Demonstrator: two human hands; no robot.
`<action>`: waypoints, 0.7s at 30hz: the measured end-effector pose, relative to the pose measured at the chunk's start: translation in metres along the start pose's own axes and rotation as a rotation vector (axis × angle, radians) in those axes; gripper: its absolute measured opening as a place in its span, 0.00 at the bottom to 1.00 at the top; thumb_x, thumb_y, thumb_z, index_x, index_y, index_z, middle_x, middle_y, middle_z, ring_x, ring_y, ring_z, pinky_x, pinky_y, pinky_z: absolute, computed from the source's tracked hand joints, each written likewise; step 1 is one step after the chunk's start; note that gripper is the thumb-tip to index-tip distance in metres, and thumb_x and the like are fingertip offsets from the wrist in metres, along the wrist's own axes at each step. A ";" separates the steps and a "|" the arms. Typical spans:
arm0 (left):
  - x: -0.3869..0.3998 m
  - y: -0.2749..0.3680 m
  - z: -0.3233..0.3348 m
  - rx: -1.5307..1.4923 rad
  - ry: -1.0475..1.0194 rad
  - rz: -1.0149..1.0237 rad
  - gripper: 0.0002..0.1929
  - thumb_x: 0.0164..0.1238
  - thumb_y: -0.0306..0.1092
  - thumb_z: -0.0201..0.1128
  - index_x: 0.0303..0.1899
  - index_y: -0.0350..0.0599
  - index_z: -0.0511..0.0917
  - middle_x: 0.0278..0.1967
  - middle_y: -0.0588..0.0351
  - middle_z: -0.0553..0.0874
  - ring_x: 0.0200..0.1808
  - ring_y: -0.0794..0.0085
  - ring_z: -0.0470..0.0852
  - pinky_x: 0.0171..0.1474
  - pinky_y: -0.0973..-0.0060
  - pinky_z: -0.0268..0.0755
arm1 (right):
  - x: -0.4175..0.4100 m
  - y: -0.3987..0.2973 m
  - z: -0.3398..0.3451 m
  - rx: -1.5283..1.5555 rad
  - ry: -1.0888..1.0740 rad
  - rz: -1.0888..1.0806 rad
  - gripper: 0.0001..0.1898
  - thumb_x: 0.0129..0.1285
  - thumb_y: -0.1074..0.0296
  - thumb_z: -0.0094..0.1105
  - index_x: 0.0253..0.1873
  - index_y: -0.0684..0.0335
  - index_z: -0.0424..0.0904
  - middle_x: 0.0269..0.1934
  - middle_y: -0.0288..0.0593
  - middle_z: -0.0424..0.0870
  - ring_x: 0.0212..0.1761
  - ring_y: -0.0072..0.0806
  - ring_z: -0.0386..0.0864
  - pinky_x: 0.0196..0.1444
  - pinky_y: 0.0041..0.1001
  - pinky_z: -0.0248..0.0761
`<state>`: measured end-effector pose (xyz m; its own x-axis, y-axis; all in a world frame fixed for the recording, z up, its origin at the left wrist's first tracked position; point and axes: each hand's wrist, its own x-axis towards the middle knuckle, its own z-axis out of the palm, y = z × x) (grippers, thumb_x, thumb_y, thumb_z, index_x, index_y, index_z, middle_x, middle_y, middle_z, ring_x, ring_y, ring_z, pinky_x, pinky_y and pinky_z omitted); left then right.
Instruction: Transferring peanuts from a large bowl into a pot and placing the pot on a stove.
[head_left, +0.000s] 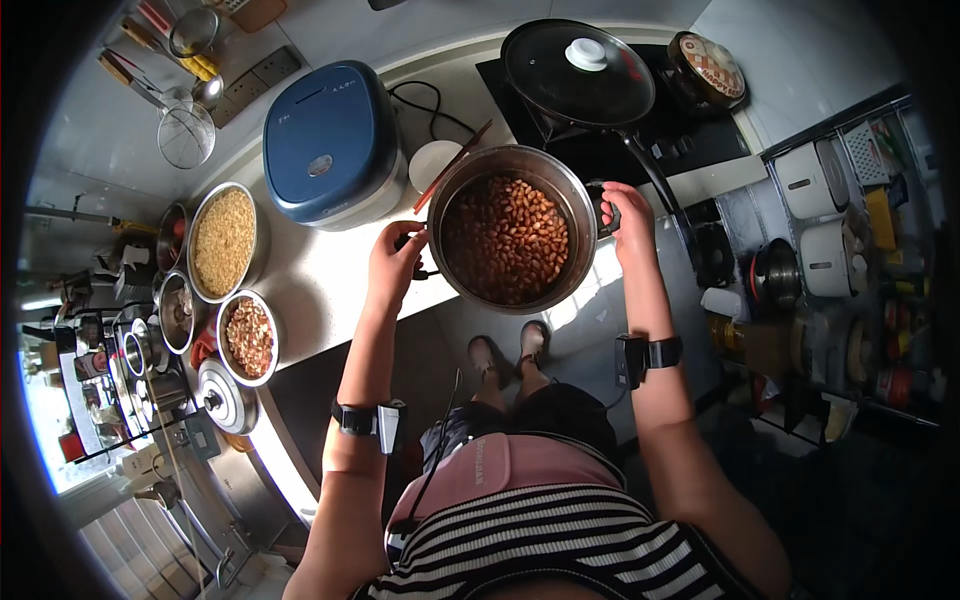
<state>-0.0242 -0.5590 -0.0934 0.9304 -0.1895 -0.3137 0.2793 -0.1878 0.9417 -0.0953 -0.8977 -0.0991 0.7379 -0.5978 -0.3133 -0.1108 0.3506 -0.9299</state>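
A deep stainless steel pot (586, 255) is held between my two hands at the front of the counter. Reddish-brown beans or peanuts (529, 232) lie in dark liquid inside it. My left hand (395, 262) grips the dark handle on the pot's left side. On the opposite side, my right hand (630, 217) is closed around the other handle. A pair of reddish chopsticks (454, 166) lies slanted behind the pot, across a small white bowl (433, 166). Whether the pot's base touches the counter cannot be told.
A blue rice cooker (330, 142) stands behind left. A lidded frying pan (577, 75) sits on the black stove (697, 154), its handle pointing towards my right side. Bowls of pale grain (225, 244) and chopped reddish food (249, 337) stand left. Loaded shelves (825, 247) are at right.
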 end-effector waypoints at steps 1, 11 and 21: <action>0.002 0.001 0.001 -0.019 0.012 0.006 0.12 0.66 0.35 0.63 0.45 0.38 0.79 0.32 0.60 0.81 0.28 0.82 0.74 0.33 0.81 0.71 | 0.004 0.000 0.000 -0.002 0.000 -0.002 0.06 0.59 0.73 0.62 0.42 0.61 0.80 0.36 0.34 0.80 0.32 0.17 0.73 0.32 0.19 0.64; 0.030 0.001 -0.002 0.119 0.047 0.030 0.15 0.65 0.37 0.65 0.48 0.40 0.79 0.39 0.56 0.84 0.40 0.75 0.81 0.44 0.76 0.74 | 0.021 0.012 0.001 -0.111 -0.065 -0.019 0.12 0.60 0.71 0.63 0.49 0.64 0.80 0.40 0.34 0.79 0.39 0.19 0.73 0.38 0.22 0.67; 0.014 0.079 0.076 0.660 0.131 0.628 0.18 0.58 0.35 0.67 0.51 0.44 0.79 0.59 0.47 0.77 0.64 0.52 0.71 0.67 0.62 0.63 | 0.039 -0.082 -0.057 -0.855 0.146 -0.505 0.11 0.61 0.72 0.59 0.48 0.64 0.82 0.41 0.43 0.86 0.42 0.30 0.84 0.48 0.27 0.76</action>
<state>-0.0070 -0.6501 -0.0325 0.8961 -0.3398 0.2857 -0.4410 -0.6068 0.6613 -0.0953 -0.9910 -0.0457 0.7480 -0.6364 0.1886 -0.2907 -0.5696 -0.7688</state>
